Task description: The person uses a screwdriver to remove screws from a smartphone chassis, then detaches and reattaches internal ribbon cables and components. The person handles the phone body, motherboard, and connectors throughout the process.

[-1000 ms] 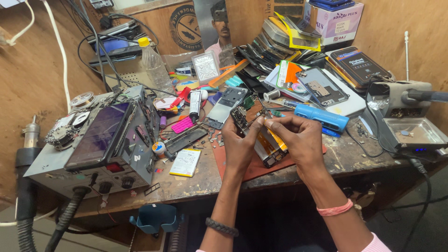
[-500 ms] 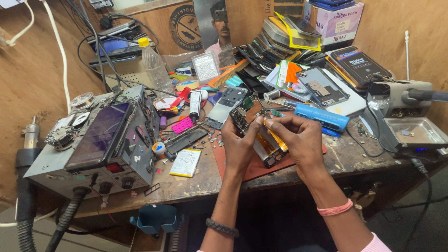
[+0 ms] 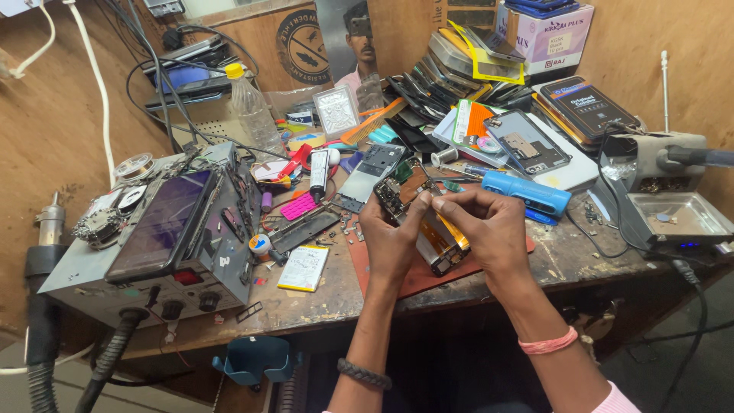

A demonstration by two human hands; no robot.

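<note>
Both hands hold an opened phone above a reddish-brown mat on the wooden bench. My left hand grips the phone's left side, where its circuit board shows. My right hand holds the right side, with thumb and forefinger pinched together over the top of the board. Whether anything is between those fingertips is too small to tell. The phone's yellow-orange inner part shows below the fingers.
A grey rework station with hoses stands at the left. A white battery, a blue tool, a glue tube, a plastic bottle and stacked phone parts crowd the bench. A metal tray sits at the right.
</note>
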